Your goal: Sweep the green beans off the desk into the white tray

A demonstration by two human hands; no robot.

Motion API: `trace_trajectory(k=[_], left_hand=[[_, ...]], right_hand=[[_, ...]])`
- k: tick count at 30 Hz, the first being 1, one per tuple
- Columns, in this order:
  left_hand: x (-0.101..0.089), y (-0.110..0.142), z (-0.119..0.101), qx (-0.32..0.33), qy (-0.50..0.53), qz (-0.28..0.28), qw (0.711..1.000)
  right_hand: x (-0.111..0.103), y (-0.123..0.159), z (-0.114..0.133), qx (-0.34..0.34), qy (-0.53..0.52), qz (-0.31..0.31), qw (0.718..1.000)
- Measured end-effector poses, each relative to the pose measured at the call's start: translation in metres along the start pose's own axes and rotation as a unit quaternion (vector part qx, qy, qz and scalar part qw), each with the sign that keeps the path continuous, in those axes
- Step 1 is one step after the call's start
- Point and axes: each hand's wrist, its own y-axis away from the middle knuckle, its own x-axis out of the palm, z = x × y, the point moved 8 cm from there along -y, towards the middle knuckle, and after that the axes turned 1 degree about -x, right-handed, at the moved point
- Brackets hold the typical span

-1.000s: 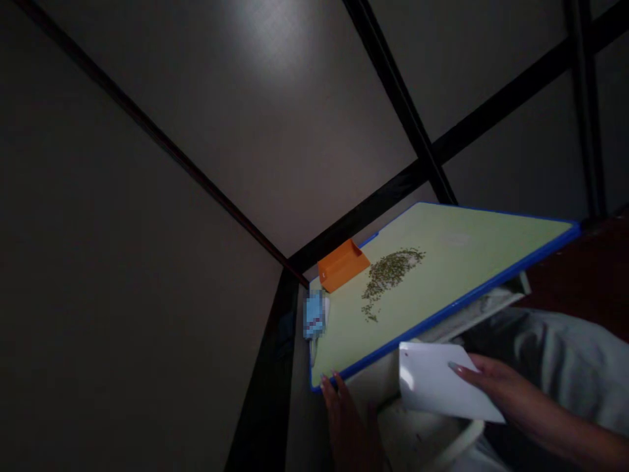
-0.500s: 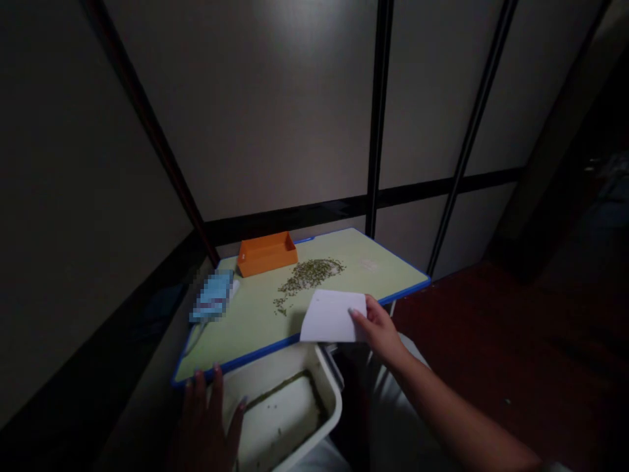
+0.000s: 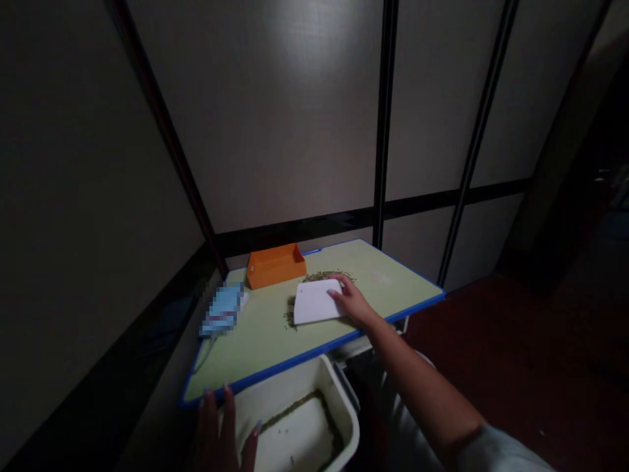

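My right hand (image 3: 351,301) pinches the right edge of a thin white card (image 3: 318,303) that has a small hole near one corner. The card is tilted low over a scattered pile of small green-brown grains (image 3: 328,274), covering part of it. Some grains show along its left side. My left hand (image 3: 223,432) is dark, its fingers spread and apart, at the left side of a white plastic tub (image 3: 314,373) below the table edge. A brownish band of residue and a few specks show inside the tub; my left palm is hidden.
The small pale-green table (image 3: 265,334) has a blue rim. An orange open tray (image 3: 276,267) stands at its back left, and a pixelated light-blue packet (image 3: 223,311) lies at the left edge. Behind is a panelled wall (image 3: 295,131); dark red floor (image 3: 491,341) lies to the right.
My right hand has carried the white card forward from the table's front edge onto the grains. My left hand keeps its place by the tub. The view has shifted slightly.
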Motion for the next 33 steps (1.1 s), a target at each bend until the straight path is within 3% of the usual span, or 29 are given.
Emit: trace_trajectory(k=[4,17,33], left_hand=[[0.002,0.002,0.003,-0.013,0.008,0.045,0.999],[0.002,0.001,0.006,-0.044,0.048,0.094,0.993],[-0.002,0.002,0.003,-0.006,0.029,0.054,0.998]], right_hand=[[-0.004,0.005,0.000,-0.012,0.027,0.006,1.000],[-0.009,0.010,0.014,-0.051,0.107,-0.016,0.993],[0.002,0.011,0.010,-0.038,0.053,0.048,0.997]])
